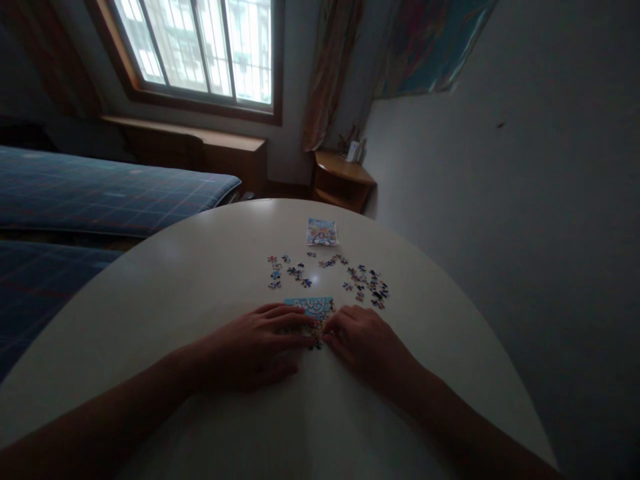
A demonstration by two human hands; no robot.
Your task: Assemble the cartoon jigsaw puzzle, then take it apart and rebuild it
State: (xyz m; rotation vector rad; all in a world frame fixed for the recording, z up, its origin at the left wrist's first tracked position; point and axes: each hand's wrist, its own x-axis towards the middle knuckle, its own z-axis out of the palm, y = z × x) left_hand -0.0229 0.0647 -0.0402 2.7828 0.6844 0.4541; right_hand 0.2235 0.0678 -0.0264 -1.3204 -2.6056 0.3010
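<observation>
Both hands rest on a round white table (210, 280) over a partly assembled jigsaw puzzle (313, 308) with a blue top edge. My left hand (260, 343) lies flat, fingers stretched out across the puzzle's left part. My right hand (363, 340) sits at its right side, fingertips pressed down on the pieces at the lower edge. The fingertips of both hands nearly meet. Several loose puzzle pieces (367, 283) lie scattered just beyond the puzzle, with more loose pieces (287, 270) to the left.
A small picture card (321, 231) lies farther back on the table. A bed with a blue checked cover (100, 193) is at left. A wooden corner shelf (343, 177) stands under the window (200, 47). A grey wall (525, 200) is at right.
</observation>
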